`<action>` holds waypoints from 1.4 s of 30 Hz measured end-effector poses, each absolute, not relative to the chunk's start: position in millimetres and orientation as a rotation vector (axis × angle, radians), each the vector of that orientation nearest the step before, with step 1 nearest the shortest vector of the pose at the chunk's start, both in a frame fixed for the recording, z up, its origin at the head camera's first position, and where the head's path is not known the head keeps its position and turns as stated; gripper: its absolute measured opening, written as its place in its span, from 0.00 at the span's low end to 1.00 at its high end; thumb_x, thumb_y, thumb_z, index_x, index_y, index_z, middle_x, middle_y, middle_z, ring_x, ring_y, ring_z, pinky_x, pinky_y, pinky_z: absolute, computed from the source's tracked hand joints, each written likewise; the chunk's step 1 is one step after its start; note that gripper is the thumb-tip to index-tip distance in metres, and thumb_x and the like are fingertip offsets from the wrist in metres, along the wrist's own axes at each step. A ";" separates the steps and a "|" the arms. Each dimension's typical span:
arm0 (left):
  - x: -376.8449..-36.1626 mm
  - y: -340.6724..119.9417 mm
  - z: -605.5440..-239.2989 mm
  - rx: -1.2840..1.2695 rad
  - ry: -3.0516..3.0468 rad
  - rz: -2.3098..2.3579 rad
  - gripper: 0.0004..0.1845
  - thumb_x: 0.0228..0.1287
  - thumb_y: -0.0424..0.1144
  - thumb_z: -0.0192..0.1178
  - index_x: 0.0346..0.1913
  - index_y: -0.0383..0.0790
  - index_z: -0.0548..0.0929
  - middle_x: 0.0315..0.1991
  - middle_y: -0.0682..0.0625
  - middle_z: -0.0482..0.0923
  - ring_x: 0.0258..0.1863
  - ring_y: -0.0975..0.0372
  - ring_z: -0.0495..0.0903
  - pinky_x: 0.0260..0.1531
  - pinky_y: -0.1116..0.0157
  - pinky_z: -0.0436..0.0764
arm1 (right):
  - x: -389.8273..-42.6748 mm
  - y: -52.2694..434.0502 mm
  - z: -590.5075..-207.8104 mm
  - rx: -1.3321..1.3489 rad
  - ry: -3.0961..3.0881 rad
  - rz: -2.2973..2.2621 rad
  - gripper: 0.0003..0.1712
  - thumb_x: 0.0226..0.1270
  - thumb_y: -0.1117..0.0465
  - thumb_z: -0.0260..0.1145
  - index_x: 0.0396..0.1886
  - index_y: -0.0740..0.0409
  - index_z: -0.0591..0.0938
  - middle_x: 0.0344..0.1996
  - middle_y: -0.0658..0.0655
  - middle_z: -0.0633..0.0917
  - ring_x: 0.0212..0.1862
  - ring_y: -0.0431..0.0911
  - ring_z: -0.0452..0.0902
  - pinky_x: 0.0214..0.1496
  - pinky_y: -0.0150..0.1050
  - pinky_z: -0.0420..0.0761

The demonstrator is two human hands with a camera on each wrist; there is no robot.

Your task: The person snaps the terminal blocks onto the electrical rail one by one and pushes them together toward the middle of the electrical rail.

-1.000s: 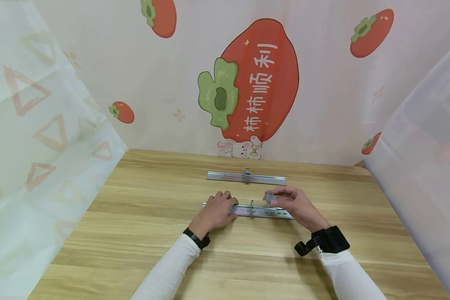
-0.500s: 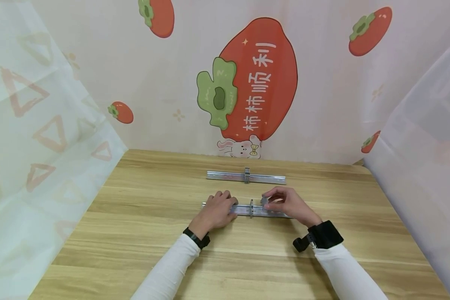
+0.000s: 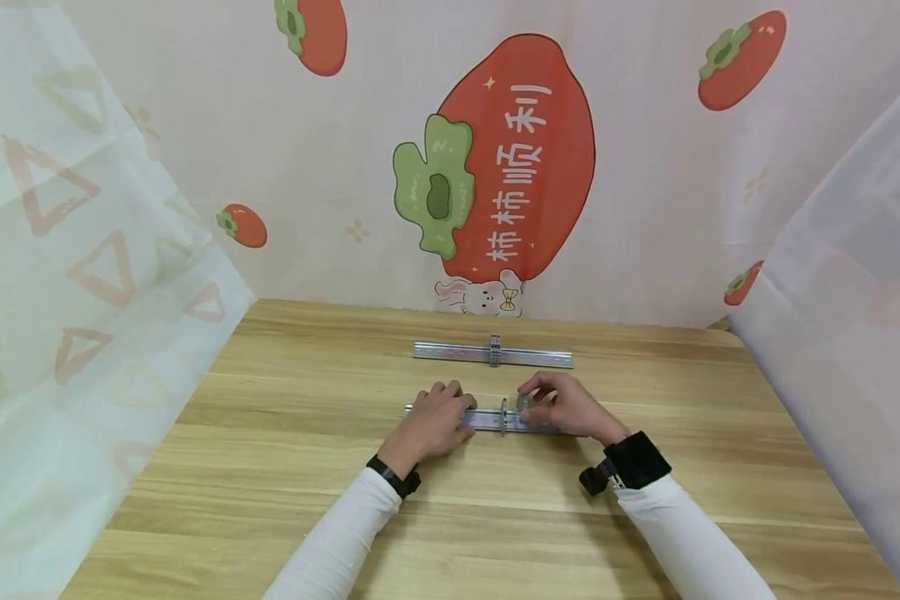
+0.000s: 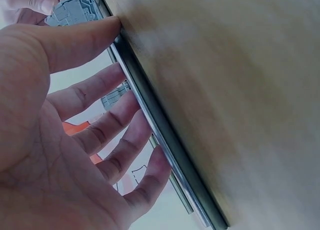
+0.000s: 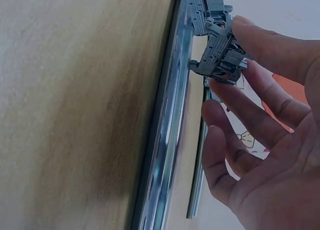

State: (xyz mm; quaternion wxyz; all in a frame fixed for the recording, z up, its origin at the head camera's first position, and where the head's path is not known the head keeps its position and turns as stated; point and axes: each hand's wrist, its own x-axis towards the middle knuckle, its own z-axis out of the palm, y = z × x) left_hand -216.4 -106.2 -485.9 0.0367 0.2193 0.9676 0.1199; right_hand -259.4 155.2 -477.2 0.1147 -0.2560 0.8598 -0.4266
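Closest to me are my two white sleeves, the left with a dark watch band (image 3: 394, 477) at the wrist, the right with a black wrist strap (image 3: 633, 461). Just past them my left hand (image 3: 430, 423) rests on the near DIN rail (image 3: 487, 421), which lies flat and crosswise on the wooden surface (image 3: 285, 467). From the left wrist view the fingers (image 4: 107, 115) are spread and nearly straight, their tips pressing along the rail's edge, the thumb laid against its near side; nothing is gripped. My right hand (image 3: 562, 408) sits just beside the left, over the right half of the same rail. Its thumb and forefinger pinch a grey terminal block (image 5: 223, 57), held against the rail's top edge, while the other fingers (image 5: 235, 135) hang loosely open. In the right wrist view the block is tilted a little and touches the rail; whether it is seated on it I cannot tell. Right next to it, between my two hands, a second grey block (image 3: 503, 415) already stands on the rail. Farther back, well apart from my hands, a second DIN rail (image 3: 492, 355) lies parallel to the first, carrying one block (image 3: 494, 350) near its middle. Beyond the surface's far edge hangs a curtain printed with a large persimmon (image 3: 506, 158) and smaller ones.
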 end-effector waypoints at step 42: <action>-218.3 -104.5 -491.2 0.662 2.999 0.355 0.20 0.68 0.51 0.68 0.58 0.46 0.84 0.52 0.50 0.76 0.52 0.53 0.74 0.49 0.51 0.76 | -236.1 144.6 -485.7 -0.797 2.717 -1.107 0.14 0.55 0.66 0.80 0.36 0.56 0.83 0.48 0.55 0.87 0.54 0.55 0.80 0.58 0.57 0.76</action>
